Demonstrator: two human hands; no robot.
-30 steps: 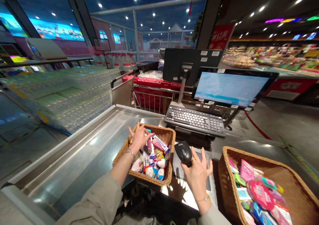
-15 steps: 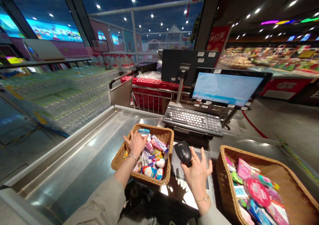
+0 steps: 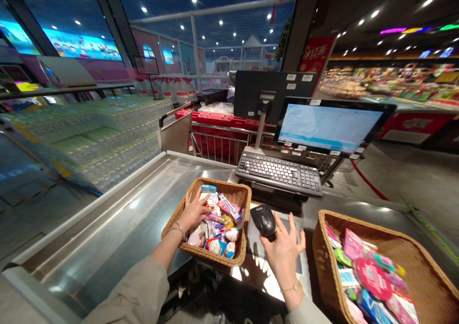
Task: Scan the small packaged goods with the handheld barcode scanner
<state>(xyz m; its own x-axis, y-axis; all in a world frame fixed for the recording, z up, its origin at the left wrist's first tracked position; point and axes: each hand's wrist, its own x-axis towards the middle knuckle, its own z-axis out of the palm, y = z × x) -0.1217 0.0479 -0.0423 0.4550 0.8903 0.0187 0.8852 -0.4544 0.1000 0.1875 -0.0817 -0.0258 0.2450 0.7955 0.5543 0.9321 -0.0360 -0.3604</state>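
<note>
Gripping a dark scanner (image 3: 263, 218), the right hand (image 3: 285, 252) is raised palm-forward over the counter (image 3: 118, 228). Thumb and forefinger close on the scanner's hidden handle, while the other fingers fan wide and upward. The scanner's rounded head sticks out above and to the left of the knuckles. Its long axis runs away from the person, leaning slightly left, towards the keyboard (image 3: 281, 173) just beyond the fingertips.

To the left of that hand, the left hand (image 3: 193, 212) lies palm down inside a wicker basket (image 3: 236, 192). Its fingers are spread and rest on colourful packets (image 3: 218, 228); none is clearly gripped. The forearm comes in over the basket's left rim, with a thin bracelet (image 3: 177, 228) at the wrist and a beige sleeve (image 3: 136, 295) below. One long packet beyond the fingertips lies slantwise, pointing to the far left.

Right of the right hand stands a second basket (image 3: 322, 266), also holding packets. A lit screen (image 3: 330, 128) stands behind the keyboard.
</note>
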